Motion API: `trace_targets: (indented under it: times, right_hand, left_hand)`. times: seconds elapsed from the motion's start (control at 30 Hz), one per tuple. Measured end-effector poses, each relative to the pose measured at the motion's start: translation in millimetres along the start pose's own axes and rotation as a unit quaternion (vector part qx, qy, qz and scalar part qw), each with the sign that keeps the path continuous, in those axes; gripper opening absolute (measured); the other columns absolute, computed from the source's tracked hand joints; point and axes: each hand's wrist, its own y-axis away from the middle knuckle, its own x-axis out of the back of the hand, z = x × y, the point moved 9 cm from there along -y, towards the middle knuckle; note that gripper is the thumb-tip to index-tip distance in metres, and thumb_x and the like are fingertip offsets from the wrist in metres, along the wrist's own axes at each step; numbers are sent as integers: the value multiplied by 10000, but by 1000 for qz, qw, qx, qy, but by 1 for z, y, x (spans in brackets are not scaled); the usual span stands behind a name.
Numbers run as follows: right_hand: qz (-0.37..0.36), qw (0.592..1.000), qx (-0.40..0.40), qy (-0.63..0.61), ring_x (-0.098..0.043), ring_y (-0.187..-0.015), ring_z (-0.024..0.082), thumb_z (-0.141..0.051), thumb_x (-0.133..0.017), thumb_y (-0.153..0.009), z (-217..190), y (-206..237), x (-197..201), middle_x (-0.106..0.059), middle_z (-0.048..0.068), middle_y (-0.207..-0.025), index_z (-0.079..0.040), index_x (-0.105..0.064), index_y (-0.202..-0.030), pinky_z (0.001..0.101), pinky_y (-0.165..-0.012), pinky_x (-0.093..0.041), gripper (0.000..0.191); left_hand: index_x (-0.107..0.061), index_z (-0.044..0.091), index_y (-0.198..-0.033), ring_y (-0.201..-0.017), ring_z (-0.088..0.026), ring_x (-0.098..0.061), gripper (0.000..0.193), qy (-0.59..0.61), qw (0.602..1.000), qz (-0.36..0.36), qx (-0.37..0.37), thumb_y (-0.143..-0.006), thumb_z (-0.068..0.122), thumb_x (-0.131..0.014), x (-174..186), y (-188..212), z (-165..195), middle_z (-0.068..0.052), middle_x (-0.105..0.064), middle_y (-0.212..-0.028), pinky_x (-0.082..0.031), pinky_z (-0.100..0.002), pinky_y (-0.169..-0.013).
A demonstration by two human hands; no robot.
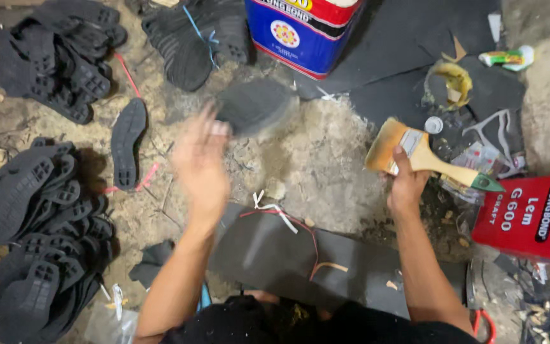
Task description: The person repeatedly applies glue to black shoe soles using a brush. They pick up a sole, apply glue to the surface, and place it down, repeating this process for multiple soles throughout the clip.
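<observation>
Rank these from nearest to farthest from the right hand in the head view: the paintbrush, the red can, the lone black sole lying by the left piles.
1. Paintbrush: gripped in the right hand, bristles toward the left.
2. Red can: just right of that hand, at the frame's edge.
3. Lone black sole: far across on the left, beyond the blurred left hand.

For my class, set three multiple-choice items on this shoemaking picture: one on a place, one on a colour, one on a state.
1. Where are the two piles of black soles?
A. to the person's left
B. on the red can
C. in a basket

2. What colour is the can beside the right hand?
A. green
B. red
C. white

3. What is the right hand doing?
A. resting open
B. gripping a wide brush
C. holding scissors

Key: 1 A, the piles lie on the ground at left; 2 B, its sides are red; 3 B, fingers wrap the wooden handle.
</observation>
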Motion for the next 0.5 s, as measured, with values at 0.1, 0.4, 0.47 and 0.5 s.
trace_targets:
  times: [0.1, 0.4, 0.47, 0.5]
  right_hand:
    - [-1, 1000, 27, -6, -690, -874, 107, -219, -759, -972, -8, -3, -3, -678, -6, -1100, -103, -553, -1332, 285, -571, -534, 431]
    - [11, 999, 6, -48, -677, -747, 136, -180, -772, -945, -5, -3, -17, -698, 19, -1031, -105, -529, -1306, 300, -499, -496, 442]
    - [-21, 999, 16, -41, -666, -738, 147, -184, -767, -970, -6, 1, -24, -697, 35, -1015, -64, -561, -1296, 298, -508, -495, 404]
    - [-31, 998, 24, -38, -661, -734, 152, -186, -765, -983, -9, 3, -25, -697, 43, -1007, -43, -577, -1291, 297, -512, -495, 388]
  left_hand:
    - [-552, 32, -1491, -1470, -229, -512, 404, -163, 916, 171, -323, -1096, 15, -473, 81, 1, 86, -136, -560, -1509, -432, -381, -1258]
    - [-583, 63, -1477, -1545, -339, -429, 522, -276, 907, -283, -142, -960, 97, -524, -100, 104, -105, -165, -531, -1590, -290, -428, -1321]
    - [-610, 14, -1366, -1395, -366, -509, 571, -418, 803, -374, -200, -798, 74, -611, -134, 152, -135, -214, -574, -1471, -353, -450, -1192]
    - [-608, 13, -1370, -1377, -366, -527, 558, -348, 831, -409, -141, -812, 46, -601, -141, 165, -144, -220, -580, -1462, -378, -441, -1186]
